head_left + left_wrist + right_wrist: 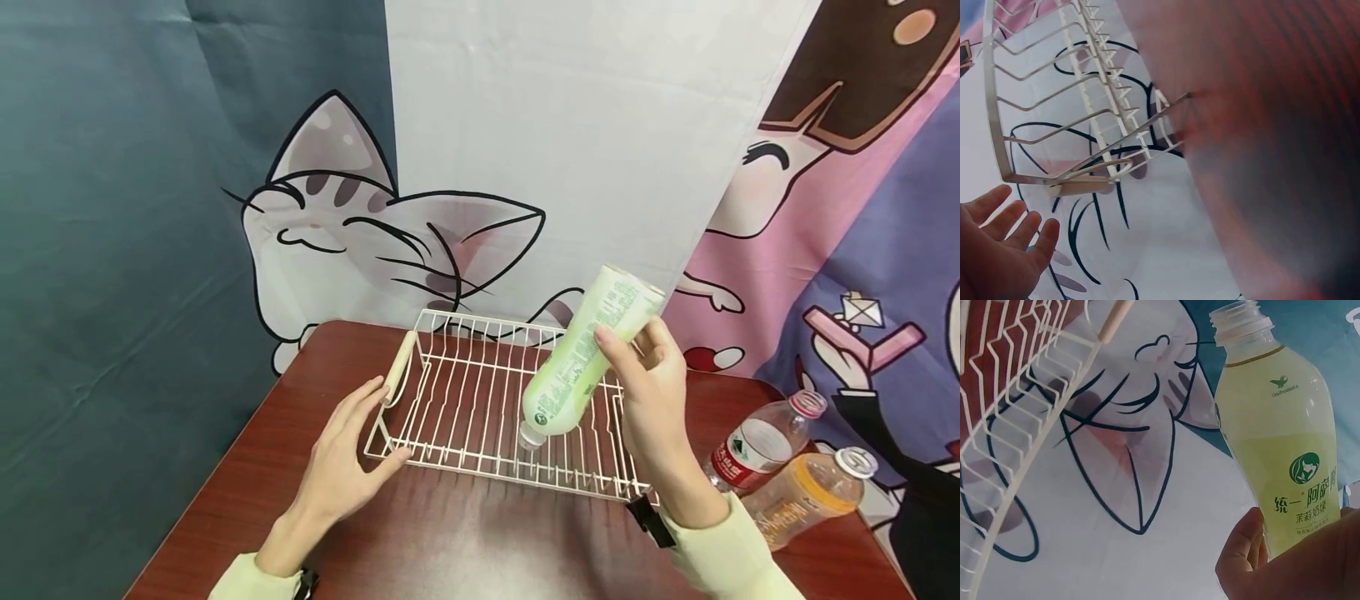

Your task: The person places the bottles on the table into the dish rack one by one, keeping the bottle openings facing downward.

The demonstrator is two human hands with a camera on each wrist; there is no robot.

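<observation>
My right hand (652, 400) grips a pale green plastic drink bottle (581, 358), tilted with its neck down over the white wire dish rack (480, 408). In the right wrist view the bottle (1279, 425) shows a printed label and a clear threaded neck (1241, 322); my right hand (1297, 562) wraps its lower part. My left hand (341, 458) is spread at the rack's left end, fingertips right by the pale wooden handle (400, 367). In the left wrist view, the relaxed fingers of my left hand (1007, 244) lie beside the rack's frame (997, 125) and handle (1082, 185).
Two clear plastic bottles stand at the table's right: one with a red label (761, 446), the other with an orange band (810, 496). The brown table (465, 533) backs onto a cartoon-printed curtain (570, 125).
</observation>
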